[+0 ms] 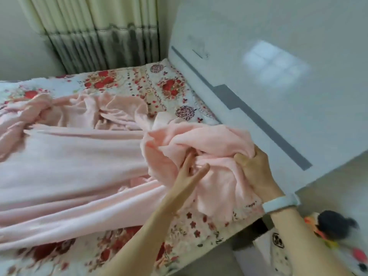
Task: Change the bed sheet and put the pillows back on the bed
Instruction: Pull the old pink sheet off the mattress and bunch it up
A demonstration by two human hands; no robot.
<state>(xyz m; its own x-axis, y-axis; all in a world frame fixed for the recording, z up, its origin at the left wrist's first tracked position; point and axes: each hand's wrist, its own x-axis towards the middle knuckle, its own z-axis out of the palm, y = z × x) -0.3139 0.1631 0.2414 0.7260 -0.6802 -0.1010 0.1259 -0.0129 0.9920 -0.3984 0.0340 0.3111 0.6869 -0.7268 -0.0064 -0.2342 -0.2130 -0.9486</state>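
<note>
Pink sheet (pixel 83 156): bunched across floral mattress (pixel 127 82), corner raised near headboard (pixel 258 66) | right hand (pixel 253 168): grip clenched on corner, likely to spread it | left hand (pixel 191 172): fingers straight, probing folds | pillows: not visible

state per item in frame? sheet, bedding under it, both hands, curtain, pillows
pink sheet: crumpled, partly spread, one end bunched.
floral bedding: flat, partly covered by the sheet.
right hand: grips the bunched end.
left hand: fingers straight, touching the bunch.
curtain: drawn, hanging.
pillows: none visible.
</note>
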